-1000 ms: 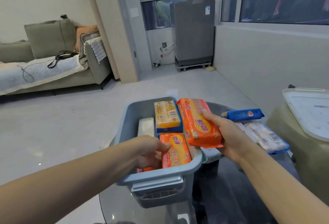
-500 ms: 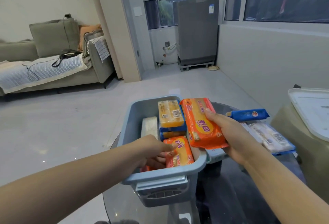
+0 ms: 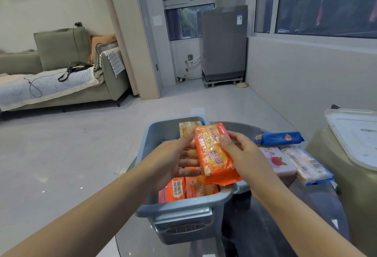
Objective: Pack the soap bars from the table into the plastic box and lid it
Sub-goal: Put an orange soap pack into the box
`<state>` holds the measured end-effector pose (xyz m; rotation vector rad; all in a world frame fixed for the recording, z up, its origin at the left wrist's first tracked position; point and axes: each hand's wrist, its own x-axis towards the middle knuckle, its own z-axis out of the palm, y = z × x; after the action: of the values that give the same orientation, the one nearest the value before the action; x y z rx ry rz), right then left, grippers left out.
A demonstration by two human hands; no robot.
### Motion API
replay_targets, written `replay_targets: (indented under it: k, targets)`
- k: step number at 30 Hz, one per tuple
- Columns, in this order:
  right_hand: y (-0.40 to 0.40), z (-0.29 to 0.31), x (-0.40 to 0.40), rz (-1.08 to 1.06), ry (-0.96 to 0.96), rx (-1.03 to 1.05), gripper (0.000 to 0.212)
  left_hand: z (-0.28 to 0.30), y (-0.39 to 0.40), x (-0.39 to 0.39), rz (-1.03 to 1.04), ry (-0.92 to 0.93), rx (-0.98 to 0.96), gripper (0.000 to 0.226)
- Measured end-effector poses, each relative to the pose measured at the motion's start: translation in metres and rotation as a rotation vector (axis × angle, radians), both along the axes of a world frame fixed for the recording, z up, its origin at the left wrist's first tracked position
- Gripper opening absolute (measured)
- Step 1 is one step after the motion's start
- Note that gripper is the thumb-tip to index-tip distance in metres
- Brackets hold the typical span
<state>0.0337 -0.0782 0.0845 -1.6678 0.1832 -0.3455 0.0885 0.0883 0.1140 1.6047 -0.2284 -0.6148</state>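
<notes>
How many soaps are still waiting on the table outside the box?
3 that I can see: a blue pack farthest back, a pink pack beside the right hand, and a white pack nearest the table edge. More may be hidden.

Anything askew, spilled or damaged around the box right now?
Nothing stands out. The soap bars in the plastic box lie flat, three more wait on the table, and the lid rests off to the right.
</notes>
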Motion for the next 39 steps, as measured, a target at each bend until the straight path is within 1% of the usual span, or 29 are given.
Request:
replay_targets:
  k: [2,4,6,9,11,14,17,21,24,26,28,30,32,35,36,37,39]
  targets:
    - [0.005,0.0,-0.001,-0.007,-0.035,-0.096,0.03,0.002,0.0,-0.002,-0.044,0.003,-0.034,0.048]
    - [0.006,0.001,-0.003,0.03,-0.023,-0.138,0.032,0.0,0.002,-0.004,-0.022,-0.001,-0.015,0.05]
    - [0.006,0.001,-0.005,0.068,0.006,-0.185,0.034,-0.003,0.006,-0.003,-0.005,0.041,-0.01,0.046]
    - [0.002,-0.002,-0.003,0.117,0.037,-0.271,0.042,-0.004,0.013,0.001,0.021,0.098,0.082,0.029]
    - [0.002,-0.006,-0.002,0.142,0.057,-0.282,0.039,-0.007,0.015,0.002,0.023,0.127,0.169,0.024]
    - [0.005,-0.013,0.0,0.12,0.065,-0.32,0.034,-0.013,0.012,0.002,-0.012,0.186,0.279,0.023]
    - [0.008,-0.018,0.002,0.125,0.056,-0.267,0.034,-0.018,0.006,0.004,-0.005,0.22,0.321,0.027]
    - [0.006,-0.023,0.004,0.129,0.043,-0.205,0.037,-0.019,0.005,0.012,0.013,0.16,0.431,0.039]
    - [0.005,-0.024,0.003,0.148,0.065,-0.183,0.044,-0.023,0.007,0.015,0.003,0.13,0.453,0.036]
    - [0.005,-0.025,0.003,0.168,0.1,-0.135,0.046,-0.025,0.008,0.014,0.019,0.115,0.437,0.029]
    - [0.005,-0.024,0.002,0.178,0.115,-0.112,0.046,-0.026,0.009,0.014,0.034,0.112,0.429,0.023]
    - [0.005,-0.024,0.0,0.178,0.112,-0.112,0.044,-0.026,0.009,0.011,0.045,0.105,0.444,0.024]
    - [0.004,-0.023,-0.003,0.183,0.108,-0.103,0.043,-0.025,0.007,0.007,0.101,0.033,0.441,0.034]
    - [0.001,-0.022,-0.01,0.208,0.097,-0.097,0.039,-0.021,0.0,-0.002,0.29,-0.161,0.467,0.058]
    - [-0.002,-0.021,-0.012,0.22,0.093,-0.092,0.037,-0.018,-0.003,-0.007,0.337,-0.218,0.448,0.06]
    - [-0.005,-0.02,-0.014,0.229,0.087,-0.089,0.035,-0.015,-0.006,-0.012,0.365,-0.27,0.397,0.054]
    - [-0.014,-0.019,-0.018,0.211,0.069,-0.101,0.03,-0.008,-0.016,-0.024,0.363,-0.35,0.248,0.036]
